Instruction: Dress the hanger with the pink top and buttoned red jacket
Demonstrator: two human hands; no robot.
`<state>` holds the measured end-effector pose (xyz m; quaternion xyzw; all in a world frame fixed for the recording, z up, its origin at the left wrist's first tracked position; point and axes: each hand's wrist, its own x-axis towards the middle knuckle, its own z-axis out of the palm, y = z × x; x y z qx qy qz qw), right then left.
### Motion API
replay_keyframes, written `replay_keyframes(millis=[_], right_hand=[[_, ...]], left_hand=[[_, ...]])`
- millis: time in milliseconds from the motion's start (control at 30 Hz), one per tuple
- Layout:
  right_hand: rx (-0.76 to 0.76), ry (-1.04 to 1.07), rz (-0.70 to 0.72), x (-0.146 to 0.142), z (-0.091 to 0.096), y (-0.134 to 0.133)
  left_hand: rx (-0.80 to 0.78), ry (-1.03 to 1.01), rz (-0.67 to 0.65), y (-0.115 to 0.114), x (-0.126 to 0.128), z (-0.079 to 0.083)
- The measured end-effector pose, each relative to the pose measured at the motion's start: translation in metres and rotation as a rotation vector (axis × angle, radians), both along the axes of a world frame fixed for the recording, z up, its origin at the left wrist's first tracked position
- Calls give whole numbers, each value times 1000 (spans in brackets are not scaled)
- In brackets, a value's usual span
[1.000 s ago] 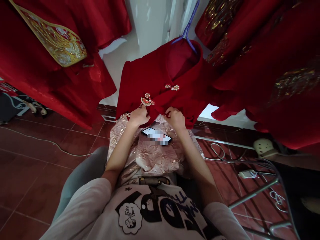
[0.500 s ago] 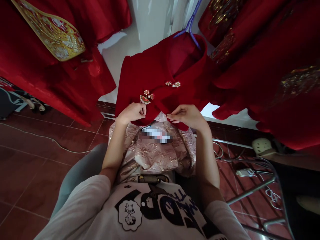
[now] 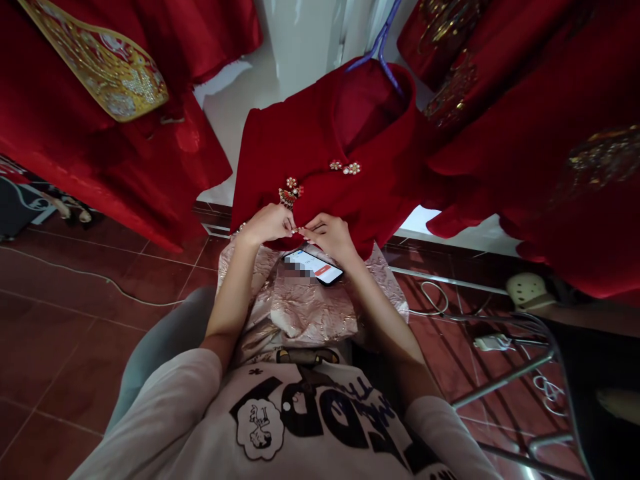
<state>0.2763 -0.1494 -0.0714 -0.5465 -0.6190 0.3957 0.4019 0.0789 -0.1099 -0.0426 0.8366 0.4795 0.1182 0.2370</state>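
A red jacket [image 3: 320, 153] hangs on a purple hanger [image 3: 383, 43] in front of me. It carries a pearl clasp [image 3: 345, 167] near the collar and a fan-shaped brooch [image 3: 290, 193] lower down. My left hand [image 3: 267, 223] and my right hand [image 3: 327, 237] meet at the jacket's lower front edge just below the brooch. Both are closed, pinching the red fabric there with fingertips touching. A phone [image 3: 314, 267] with a lit screen lies on pink shiny cloth [image 3: 305, 303] across my lap, just under my right hand.
Red embroidered garments hang at left [image 3: 100, 100] and right [image 3: 540, 133]. A metal chair frame [image 3: 520, 373] stands at right over cables and a white power strip [image 3: 493, 343] on the red tile floor [image 3: 60, 327]. A white cord crosses the floor at left.
My right hand has moved left along the jacket's hem to meet my left hand under the brooch. The phone's screen is now less covered.
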Motion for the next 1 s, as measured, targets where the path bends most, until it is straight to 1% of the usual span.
replay_keyframes(millis=[133, 267, 400, 533, 700, 867, 1000], right_hand=[[-33, 16, 30, 0, -5, 1], [-51, 8, -8, -5, -8, 2], [23, -37, -45, -10, -9, 1], [55, -64, -18, -10, -10, 1], [77, -107, -13, -11, -13, 1], [86, -140, 6, -15, -17, 0], [142, -196, -23, -18, -24, 0]], left_hand=[[61, 25, 15, -1, 1, 0], [39, -43, -6, -1, 0, 0], [-18, -117, -25, 1, -3, -1], [-11, -159, -19, 3, -3, -4], [-15, -127, -17, 7, -5, -8], [-6, -86, 25, 13, -11, -11], [-73, -123, 14, 11, -12, -10]])
